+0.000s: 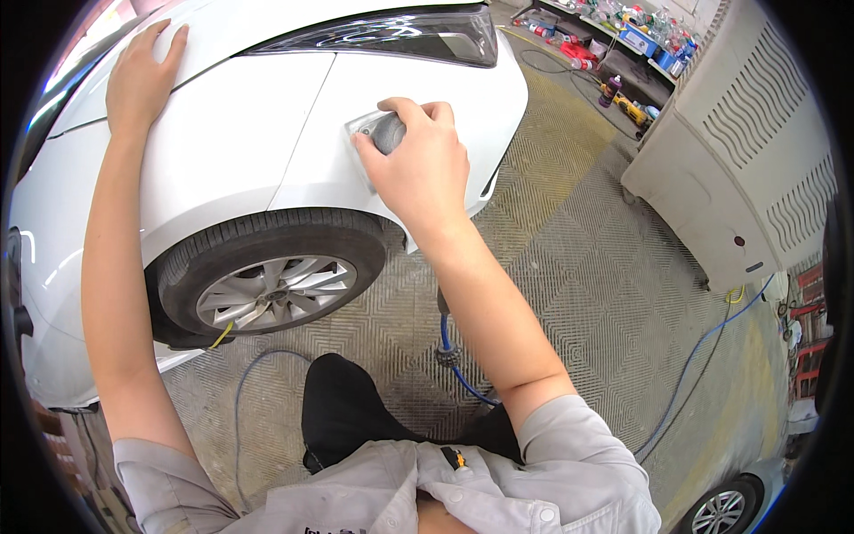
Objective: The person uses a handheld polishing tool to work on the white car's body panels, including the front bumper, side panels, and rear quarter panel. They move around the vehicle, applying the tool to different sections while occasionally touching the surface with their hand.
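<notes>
1. The right hand (pixel 418 169) is wrapped shut around a grey air sander (pixel 381 133), pressing its flat pad against the white car's front bumper (pixel 427 89) just below the headlight (pixel 400 36); the grip from above likely keeps the pad flat on the panel.
2. The left hand (pixel 142 76) lies open, palm down, on the hood (pixel 231 22), holding nothing, seemingly as a brace.
3. A blue air hose (pixel 449 351) hangs beneath the right forearm, trailing across the patterned floor (pixel 569 267).
4. A shelf (pixel 623 44) at the top right holds bottles and cans; their contents can't be made out.
</notes>
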Demonstrator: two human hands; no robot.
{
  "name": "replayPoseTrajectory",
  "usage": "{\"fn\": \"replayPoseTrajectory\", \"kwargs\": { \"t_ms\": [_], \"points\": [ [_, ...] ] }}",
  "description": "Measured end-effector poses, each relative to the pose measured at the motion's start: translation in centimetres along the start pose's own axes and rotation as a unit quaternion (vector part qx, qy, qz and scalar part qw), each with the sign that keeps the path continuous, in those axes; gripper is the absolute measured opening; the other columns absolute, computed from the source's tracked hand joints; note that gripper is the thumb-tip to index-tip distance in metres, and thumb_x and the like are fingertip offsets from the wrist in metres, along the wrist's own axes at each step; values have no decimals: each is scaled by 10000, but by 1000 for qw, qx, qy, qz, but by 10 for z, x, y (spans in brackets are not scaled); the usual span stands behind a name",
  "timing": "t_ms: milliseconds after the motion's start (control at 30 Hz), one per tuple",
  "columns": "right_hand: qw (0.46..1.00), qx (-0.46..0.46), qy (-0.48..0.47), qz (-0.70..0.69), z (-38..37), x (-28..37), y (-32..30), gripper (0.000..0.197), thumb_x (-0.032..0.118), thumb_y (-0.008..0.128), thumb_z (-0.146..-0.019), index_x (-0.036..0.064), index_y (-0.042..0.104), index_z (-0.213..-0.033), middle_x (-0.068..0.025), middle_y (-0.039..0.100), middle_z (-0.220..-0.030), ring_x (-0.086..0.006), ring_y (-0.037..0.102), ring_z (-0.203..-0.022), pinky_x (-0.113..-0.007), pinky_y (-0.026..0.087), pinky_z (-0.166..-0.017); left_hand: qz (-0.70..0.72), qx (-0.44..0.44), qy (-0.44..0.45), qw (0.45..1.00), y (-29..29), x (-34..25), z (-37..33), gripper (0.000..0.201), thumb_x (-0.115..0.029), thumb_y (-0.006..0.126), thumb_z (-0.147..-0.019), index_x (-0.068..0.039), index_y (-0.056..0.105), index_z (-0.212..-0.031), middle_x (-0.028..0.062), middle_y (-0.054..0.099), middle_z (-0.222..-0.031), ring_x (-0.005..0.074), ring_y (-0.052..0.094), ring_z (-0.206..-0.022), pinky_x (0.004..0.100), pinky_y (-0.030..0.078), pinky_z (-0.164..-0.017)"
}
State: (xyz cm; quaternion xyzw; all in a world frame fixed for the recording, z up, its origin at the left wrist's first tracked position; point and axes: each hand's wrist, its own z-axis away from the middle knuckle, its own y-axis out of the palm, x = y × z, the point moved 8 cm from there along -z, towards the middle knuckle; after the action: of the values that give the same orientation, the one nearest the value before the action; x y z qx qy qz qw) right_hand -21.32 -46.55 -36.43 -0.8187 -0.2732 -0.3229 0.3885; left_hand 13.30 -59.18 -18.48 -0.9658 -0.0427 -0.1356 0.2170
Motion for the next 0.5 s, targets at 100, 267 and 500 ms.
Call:
{"fn": "replayPoseTrajectory", "kwargs": {
  "t_ms": [100,267,500],
  "points": [
    [999,-38,-17,-1,-7,4,-2,504,375,884,-812,104,780,-1225,-187,692,-1173,-363,757,-958,-464,613,-880,-4,-2,5,1000,-2,-1,0,632,-644,535,-1025,-182,683,-1430,74,709,-1419,291,667,-1309,444,545,-1083],
    [999,-38,-9,37,-55,12,-6,482,369,874,-833,99,771,-1220,-221,659,-1216,-397,762,-970,-475,622,-877,-4,39,-18,999,1,0,-2,625,-635,543,-1033,-193,668,-1457,93,670,-1480,304,612,-1383,443,493,-1145],
    [999,-47,23,14,-9,2,2,478,362,854,-858,111,742,-1248,-187,627,-1230,-401,748,-947,-484,611,-851,5,9,-9,1000,-8,-9,1,576,-587,554,-1043,-185,679,-1435,75,696,-1436,298,657,-1312,438,516,-1117]
  ]
}}
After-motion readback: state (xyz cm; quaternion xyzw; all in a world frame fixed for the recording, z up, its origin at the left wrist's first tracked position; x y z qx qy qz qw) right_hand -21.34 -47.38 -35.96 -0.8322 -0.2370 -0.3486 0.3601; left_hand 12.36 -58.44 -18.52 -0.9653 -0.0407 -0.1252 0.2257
